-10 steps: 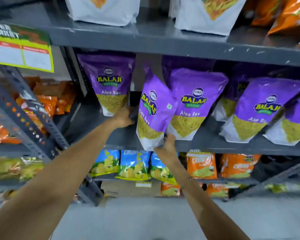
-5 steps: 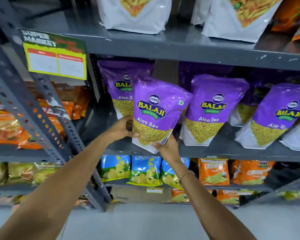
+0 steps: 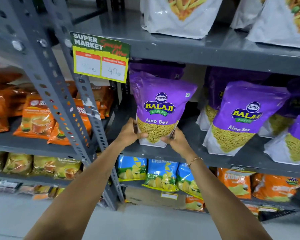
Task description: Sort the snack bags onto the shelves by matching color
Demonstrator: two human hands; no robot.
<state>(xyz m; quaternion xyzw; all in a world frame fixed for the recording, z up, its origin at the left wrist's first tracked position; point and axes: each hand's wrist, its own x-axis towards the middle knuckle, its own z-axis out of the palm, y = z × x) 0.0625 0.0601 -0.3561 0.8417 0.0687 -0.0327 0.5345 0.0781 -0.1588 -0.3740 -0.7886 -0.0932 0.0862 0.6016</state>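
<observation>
We read "BALAJI WAFERS, Aloo Sev" on the purple bag point(image 3: 158, 111) held upright, and the same on the neighbouring purple bag point(image 3: 241, 120). The shelf tag point(image 3: 100, 57) says "SUPER MARKET" and "40". A blue bag point(image 3: 161, 174) below shows part of "CRUNCHEX".

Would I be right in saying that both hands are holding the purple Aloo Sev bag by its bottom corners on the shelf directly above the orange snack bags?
Not quite. In the head view, the left hand and right hand do hold the purple Aloo Sev bag by its bottom corners, but directly below it are blue snack bags; the orange snack bags lie further right.
</observation>
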